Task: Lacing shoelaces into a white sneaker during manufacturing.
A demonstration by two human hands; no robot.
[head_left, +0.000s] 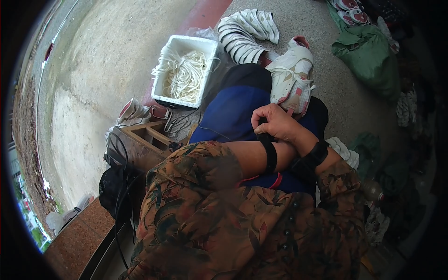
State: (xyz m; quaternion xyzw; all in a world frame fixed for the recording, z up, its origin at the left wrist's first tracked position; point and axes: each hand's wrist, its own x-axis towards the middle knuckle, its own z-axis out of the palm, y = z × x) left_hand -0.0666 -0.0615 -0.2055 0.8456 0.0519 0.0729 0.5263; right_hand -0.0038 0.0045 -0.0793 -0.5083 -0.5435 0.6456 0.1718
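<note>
My right hand (276, 122) is closed, with thumb and fingers pinching the end of a black strap (269, 156) that circles my left forearm. The left forearm lies across my lap, and its hand is hidden beneath my right forearm, so its fingers cannot be seen. A black band with a dark device (310, 161) sits on my right wrist. Just beyond my right hand, a white sneaker (293, 70) with pink and tan parts and tied white laces rests by my knees.
A white foam box (211, 51) holds a heap of white shoelaces (185, 78). Behind my knees lies a curved row of white shoe pieces (247, 33). More sneakers (133, 112) stand left, near a wooden frame (147, 135). A green sack (368, 53) lies at right.
</note>
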